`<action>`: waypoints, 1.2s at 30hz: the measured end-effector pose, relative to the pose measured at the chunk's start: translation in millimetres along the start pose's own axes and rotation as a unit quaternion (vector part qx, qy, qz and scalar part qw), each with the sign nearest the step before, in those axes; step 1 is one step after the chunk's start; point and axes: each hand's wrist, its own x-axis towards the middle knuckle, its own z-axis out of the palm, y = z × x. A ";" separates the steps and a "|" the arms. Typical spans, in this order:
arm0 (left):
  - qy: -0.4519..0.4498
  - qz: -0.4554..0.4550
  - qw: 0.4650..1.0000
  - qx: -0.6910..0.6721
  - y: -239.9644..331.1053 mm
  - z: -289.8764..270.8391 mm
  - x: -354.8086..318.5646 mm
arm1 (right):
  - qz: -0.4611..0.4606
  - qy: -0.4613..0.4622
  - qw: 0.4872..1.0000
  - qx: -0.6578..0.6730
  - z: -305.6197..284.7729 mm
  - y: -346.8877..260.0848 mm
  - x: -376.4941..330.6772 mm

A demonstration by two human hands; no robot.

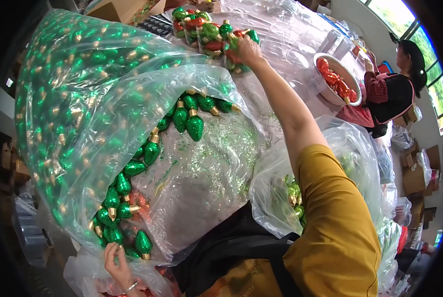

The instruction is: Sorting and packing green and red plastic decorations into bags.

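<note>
At the far side, my right hand (249, 51) reaches over a clear container (235, 62) of red and green glitter bulb ornaments. A green bulb ornament (252, 35) shows right by its fingers, which are partly hidden, so its grip is unclear. Near the lower left, my left hand (116, 265) has loosely bent fingers apart, with nothing visible in them. Its fingertips are beside the green glitter bulb ornaments (113, 235) with gold caps, spilling from a big clear plastic bag (97, 128). One green bulb (143, 243) lies just right of that hand.
More filled clear containers (186, 29) stand at the far side. On the right are a white basin (316, 62) of red ornaments and a clear bag (276, 183) with light green ornaments. A person (392, 94) sits beyond the basin. Glitter covers the plastic-covered table (201, 173).
</note>
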 end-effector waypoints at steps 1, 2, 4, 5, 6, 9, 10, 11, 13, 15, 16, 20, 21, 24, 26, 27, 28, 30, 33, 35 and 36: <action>0.015 0.000 1.000 -0.005 -3.6 1.9 4.2 | 0.011 0.020 1.000 0.011 14.2 8.8 22.9; 0.029 0.001 1.000 -0.011 -6.8 4.3 8.6 | 0.024 0.042 0.999 0.021 26.8 23.2 36.9; 0.039 0.013 0.999 0.009 -15.2 5.7 14.8 | 0.007 0.050 0.999 -0.003 35.5 32.3 51.3; 0.047 0.028 0.998 0.029 -18.3 7.7 18.8 | -0.005 0.058 0.998 -0.026 36.7 41.4 56.4; 0.056 0.040 0.996 0.053 -18.5 6.9 21.7 | -0.019 0.064 0.997 -0.046 39.4 42.9 60.2; 0.074 0.035 0.995 0.061 6.4 8.0 30.1 | 0.145 0.063 0.981 -0.114 12.9 80.7 63.9; 0.079 0.038 0.994 0.061 12.3 10.2 36.5 | 0.196 0.081 0.964 -0.161 6.3 126.2 66.1; 0.080 0.032 0.994 0.062 15.9 8.7 39.8 | 0.242 0.079 0.954 -0.155 -0.5 141.4 60.9; 0.095 0.046 0.991 0.078 22.1 7.9 47.7 | 0.288 0.074 0.942 -0.155 -17.2 177.8 53.1; 0.098 0.049 0.990 0.086 15.1 13.0 56.2 | 0.287 -0.044 0.956 -0.044 -22.3 206.8 51.0; 0.080 0.029 0.992 0.087 -0.3 12.5 61.5 | 0.285 -0.050 0.956 -0.045 -22.4 210.1 51.2; 0.036 -0.013 0.994 0.102 -13.9 15.5 75.1 | 0.144 -0.164 0.964 -0.150 -9.6 211.1 48.9; 0.030 -0.011 0.994 0.105 -8.4 20.8 79.0 | 0.128 -0.140 0.972 -0.143 -4.6 214.9 50.7; 0.018 -0.007 0.994 0.111 -9.2 24.3 79.8 | 0.094 -0.090 0.983 -0.125 6.3 221.8 58.2; 0.015 -0.003 0.993 0.117 -13.0 23.2 77.7 | 0.095 0.003 0.994 -0.054 16.3 217.6 64.8; 0.016 -0.003 0.993 0.118 -12.1 23.5 76.7 | 0.095 0.051 0.994 -0.017 21.2 213.8 67.5; 0.006 0.009 0.992 0.127 -8.4 26.5 77.7 | 0.094 0.052 0.994 -0.016 22.9 212.4 70.0; -0.014 0.036 0.989 0.143 -0.6 32.0 78.4 | 0.068 -0.074 0.994 -0.041 24.2 209.9 74.3; -0.001 0.021 0.993 0.116 10.8 35.3 74.7 | 0.009 -0.097 0.994 -0.053 38.0 218.8 69.5; 0.001 0.023 0.995 0.096 11.2 34.0 76.4 | -0.087 -0.025 0.994 -0.059 39.3 231.9 59.6; 0.022 0.025 0.994 0.107 10.2 26.8 68.6 | -0.087 -0.022 0.995 -0.054 32.3 213.8 53.2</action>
